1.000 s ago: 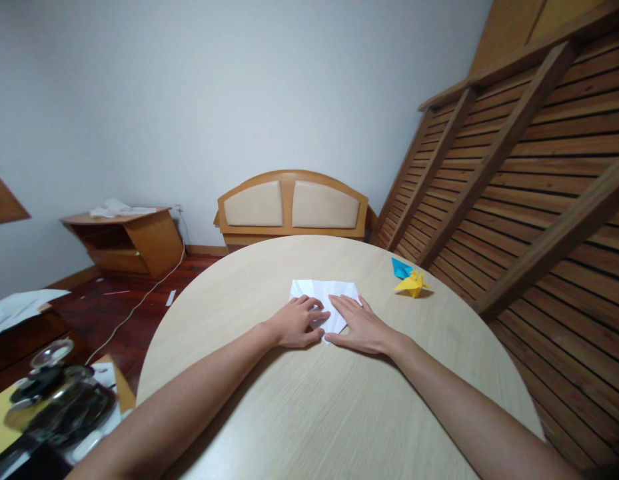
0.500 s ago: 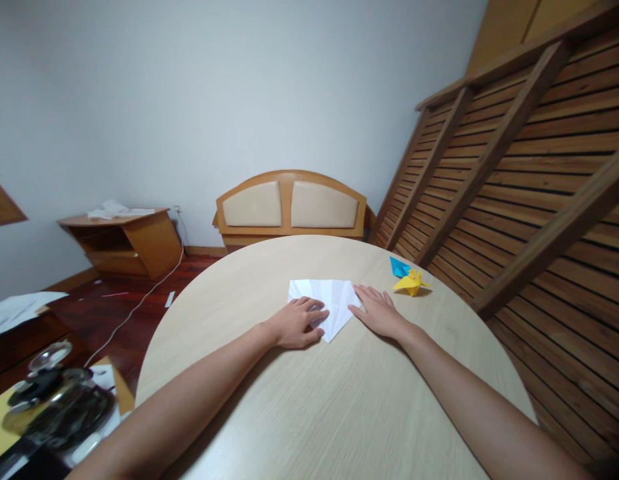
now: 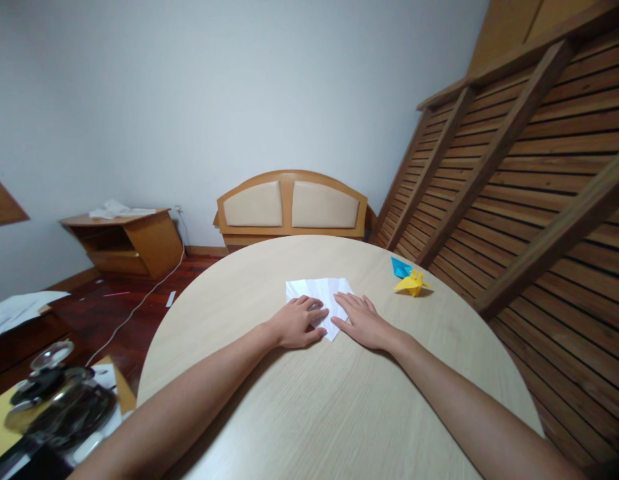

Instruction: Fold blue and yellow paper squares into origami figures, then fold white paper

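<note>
Now | your left hand (image 3: 296, 325) lies flat, pinning the near-left part of the white paper (image 3: 319, 293) at mid-table (image 3: 299, 413) | your right hand (image 3: 363, 321) spread, pressing its right edge | likely creasing a fold; next: firm, even pressing along it | paper birds (image 3: 409, 277) right of the paper.

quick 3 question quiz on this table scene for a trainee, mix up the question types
1. True or false: both the left hand and the right hand rest flat on the white folded paper.
2. Which coloured paper figure lies nearer the person on the round table? A) the blue one B) the yellow one C) a red one
3. Fill in: beyond the far edge of the table stands a wooden ____ with two padded beige panels.

Key
1. True. The left covers the paper's near left part, the right its right edge.
2. B. The yellow figure sits just in front of the blue figure.
3. Headboard.
</note>
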The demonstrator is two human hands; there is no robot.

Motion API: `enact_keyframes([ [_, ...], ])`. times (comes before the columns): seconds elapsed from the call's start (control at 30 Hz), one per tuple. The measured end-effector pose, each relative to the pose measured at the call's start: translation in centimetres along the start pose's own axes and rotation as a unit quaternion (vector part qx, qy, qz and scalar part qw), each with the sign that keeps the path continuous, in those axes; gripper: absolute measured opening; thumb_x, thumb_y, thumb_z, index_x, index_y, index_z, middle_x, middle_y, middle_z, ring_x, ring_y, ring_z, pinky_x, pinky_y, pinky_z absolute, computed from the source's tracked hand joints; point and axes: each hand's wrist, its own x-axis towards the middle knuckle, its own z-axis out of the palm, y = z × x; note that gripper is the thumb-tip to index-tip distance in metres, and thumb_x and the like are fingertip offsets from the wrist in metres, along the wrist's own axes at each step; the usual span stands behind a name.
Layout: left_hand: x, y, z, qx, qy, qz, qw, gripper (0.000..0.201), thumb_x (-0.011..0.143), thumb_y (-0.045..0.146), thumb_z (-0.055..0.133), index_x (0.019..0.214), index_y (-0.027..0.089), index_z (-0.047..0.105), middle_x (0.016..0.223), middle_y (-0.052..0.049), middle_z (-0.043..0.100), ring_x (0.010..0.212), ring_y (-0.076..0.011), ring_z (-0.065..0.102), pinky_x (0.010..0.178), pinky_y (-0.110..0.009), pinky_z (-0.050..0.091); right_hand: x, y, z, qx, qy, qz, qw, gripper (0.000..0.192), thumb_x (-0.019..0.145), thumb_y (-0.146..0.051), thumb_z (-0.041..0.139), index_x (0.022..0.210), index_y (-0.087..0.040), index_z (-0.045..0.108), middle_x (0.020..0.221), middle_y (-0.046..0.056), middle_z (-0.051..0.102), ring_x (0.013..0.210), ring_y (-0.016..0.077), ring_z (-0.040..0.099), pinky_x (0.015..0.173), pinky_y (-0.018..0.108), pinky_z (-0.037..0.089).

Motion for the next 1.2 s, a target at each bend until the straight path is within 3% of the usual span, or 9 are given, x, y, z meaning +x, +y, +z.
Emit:
enact_keyframes([
  [0.17,-0.1,-0.1,-0.2,0.006,-0.001,0.016,1.0,0.052,0.091,0.049,0.051,0.135,0.02,0.054,0.135,-0.013,0.053,0.12,-0.0313,0.05,0.104,-0.046,0.04,0.3,2.0,-0.6,-0.043,0.04,0.084,0.995,0.055,0.096,-0.044,0.041,0.146,-0.02,0.041,0.155,0.014,0.038,0.143,0.0339,0.031,0.116,0.058,0.018],
  [0.33,-0.1,0.1,-0.3,0.007,0.002,0.014,1.0,0.051,0.092,0.05,0.05,0.134,0.021,0.055,0.133,-0.013,0.054,0.118,-0.0307,0.051,0.104,-0.045,0.04,0.2,2.1,-1.2,-0.047,0.088,0.056,0.993,0.05,0.094,-0.034,0.046,0.142,-0.019,0.045,0.15,0.014,0.044,0.139,0.0309,0.036,0.115,0.056,0.021],
  [0.6,0.1,0.1,0.0,0.008,0.013,0.013,1.0,0.049,0.093,0.051,0.049,0.131,0.021,0.056,0.132,-0.013,0.055,0.117,-0.0297,0.051,0.103,-0.045,0.041,-0.2,0.3,-0.7,0.011,-0.005,-0.047,0.999,0.071,0.089,-0.062,0.05,0.148,-0.024,0.04,0.159,0.011,0.031,0.147,0.0319,0.022,0.118,0.057,0.007],
  [0.83,0.1,0.3,-0.2,0.021,0.018,0.006,1.0,0.045,0.094,0.053,0.048,0.127,0.023,0.059,0.131,-0.011,0.056,0.114,-0.0287,0.053,0.1,-0.044,0.043,-0.4,0.0,-1.2,0.025,-0.032,-0.056,0.998,0.079,0.085,-0.069,0.052,0.149,-0.023,0.04,0.16,0.011,0.028,0.147,0.0328,0.02,0.119,0.056,0.007],
  [1.03,0.1,0.6,-0.7,0.045,0.019,0.008,0.999,0.039,0.094,0.046,0.049,0.123,0.023,0.06,0.128,-0.009,0.058,0.106,-0.0271,0.056,0.096,-0.042,0.045,-0.3,0.6,-1.7,0.015,-0.014,-0.057,0.998,0.059,0.091,-0.058,0.052,0.14,-0.026,0.053,0.158,0.013,0.032,0.146,0.034,0.023,0.116,0.058,0.012],
  [1.2,0.2,0.5,-0.8,0.05,0.013,0.013,0.999,0.031,0.096,0.038,0.045,0.117,0.024,0.064,0.12,-0.006,0.065,0.103,-0.025,0.058,0.093,-0.04,0.046,-0.1,1.2,-1.9,0.009,0.023,-0.091,0.996,0.034,0.096,-0.041,0.051,0.125,-0.031,0.066,0.149,0.01,0.047,0.141,0.0322,0.034,0.113,0.06,0.017],
])
